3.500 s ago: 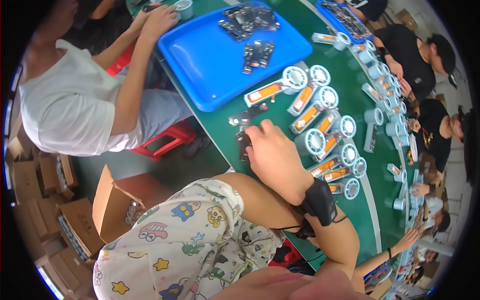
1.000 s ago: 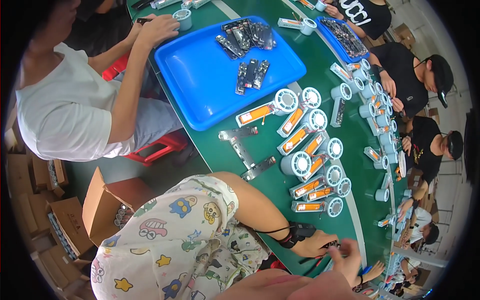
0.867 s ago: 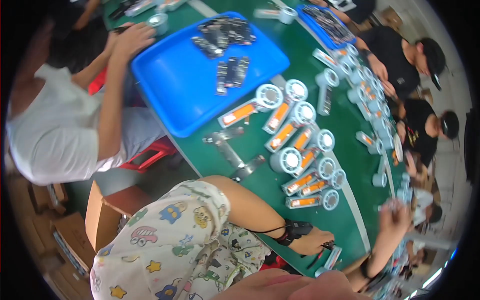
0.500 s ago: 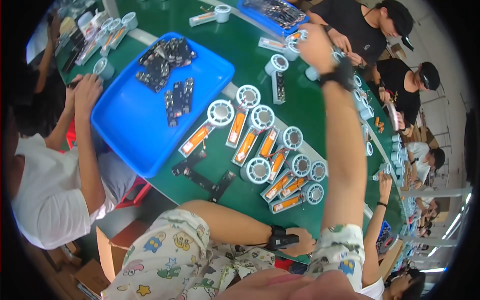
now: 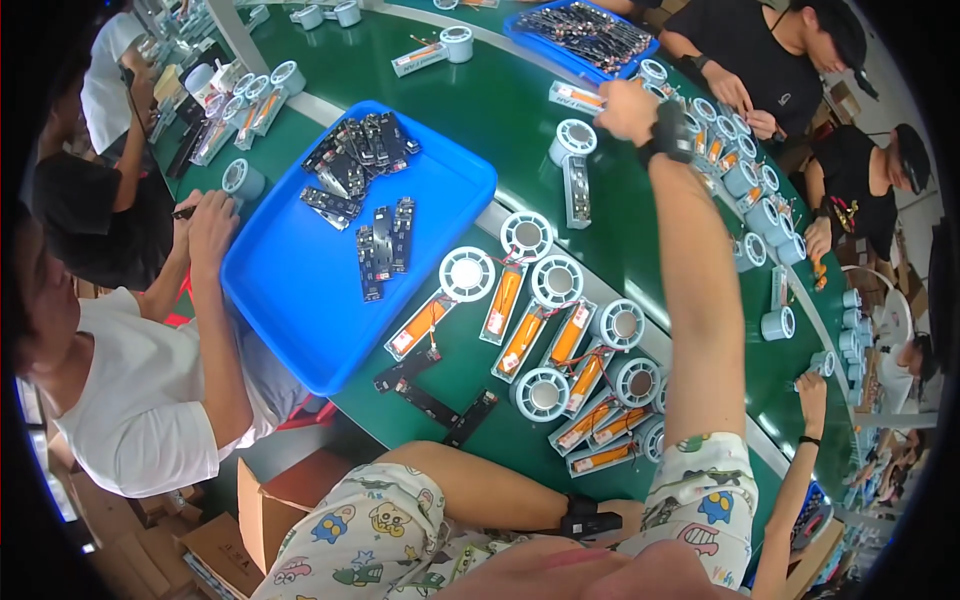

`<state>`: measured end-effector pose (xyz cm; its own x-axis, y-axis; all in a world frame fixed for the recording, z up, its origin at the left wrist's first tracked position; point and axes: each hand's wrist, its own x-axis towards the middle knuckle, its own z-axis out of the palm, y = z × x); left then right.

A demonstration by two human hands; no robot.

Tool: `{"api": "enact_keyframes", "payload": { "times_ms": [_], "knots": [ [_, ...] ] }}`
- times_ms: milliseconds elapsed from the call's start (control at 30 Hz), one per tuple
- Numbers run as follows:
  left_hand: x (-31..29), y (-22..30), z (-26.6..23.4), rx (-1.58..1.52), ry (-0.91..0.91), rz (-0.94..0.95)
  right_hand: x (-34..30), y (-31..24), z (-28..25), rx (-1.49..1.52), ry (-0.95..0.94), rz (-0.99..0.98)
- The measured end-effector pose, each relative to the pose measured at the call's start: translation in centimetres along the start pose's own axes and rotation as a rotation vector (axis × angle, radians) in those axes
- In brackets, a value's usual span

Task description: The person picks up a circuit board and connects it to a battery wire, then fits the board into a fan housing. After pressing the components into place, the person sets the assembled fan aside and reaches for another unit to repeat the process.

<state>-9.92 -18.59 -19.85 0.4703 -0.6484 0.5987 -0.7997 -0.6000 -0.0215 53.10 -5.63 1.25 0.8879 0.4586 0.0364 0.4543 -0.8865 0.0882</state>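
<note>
My right arm reaches far across the green table, and my right hand (image 5: 632, 112) is closed over one end of a fan unit (image 5: 577, 97). Its pale handle, with an orange battery inside, sticks out left of my fingers; its round head is hidden under the hand. Close to my body, my left hand (image 5: 622, 518) sits low beside the right sleeve, its fingers hidden. Between my arms lies a group of pale-blue fan units (image 5: 540, 394) with round grilles, orange batteries and red wires. Left of them are several black circuit boards (image 5: 428, 405).
A blue tray (image 5: 285, 335) holds more black boards at the left. Another blue tray (image 5: 520, 42) of dark parts stands at the far side. One fan unit (image 5: 576, 185) lies alone mid-table. Co-workers sit left and right, near rows of fan units (image 5: 770, 215). A cardboard box (image 5: 262, 510) is below.
The view has shifted, so the table things appear lower and further right. My right hand has come down over the fan unit's round head, which showed before. My left hand stays low.
</note>
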Motion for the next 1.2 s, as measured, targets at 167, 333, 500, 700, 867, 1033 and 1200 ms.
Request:
{"api": "enact_keyframes", "payload": {
  "times_ms": [167,333,500,700,867,1033,1200],
  "knots": [
    [5.2,-9.4,-7.1,-0.643,-0.157,0.083,-7.7,3.6,-5.2,-0.07,-0.032,0.067],
    [6.8,-12.2,-9.0,-1.065,-0.282,0.275,-10.7,6.8,-3.0,-0.186,-0.149,0.092],
    [7.5,-14.0,-9.8,-0.985,-0.391,0.437,-10.8,10.6,0.7,0.09,-0.236,0.203],
    [9.8,-15.6,-11.9,-0.811,-0.508,0.662,-13.5,7.9,-0.9,-0.129,0.101,0.156],
    [6.6,-11.1,-8.6,-0.886,-0.246,0.248,-20.7,4.7,-6.5,0.071,0.448,0.002],
    [6.3,-11.5,-8.6,-0.885,-0.263,0.404,-40.3,0.1,-10.7,0.572,0.415,0.451],
    [5.2,-10.0,-9.2,-0.933,-0.26,0.674,-55.4,-4.4,-8.1,0.863,0.175,0.826]
  ]
}}
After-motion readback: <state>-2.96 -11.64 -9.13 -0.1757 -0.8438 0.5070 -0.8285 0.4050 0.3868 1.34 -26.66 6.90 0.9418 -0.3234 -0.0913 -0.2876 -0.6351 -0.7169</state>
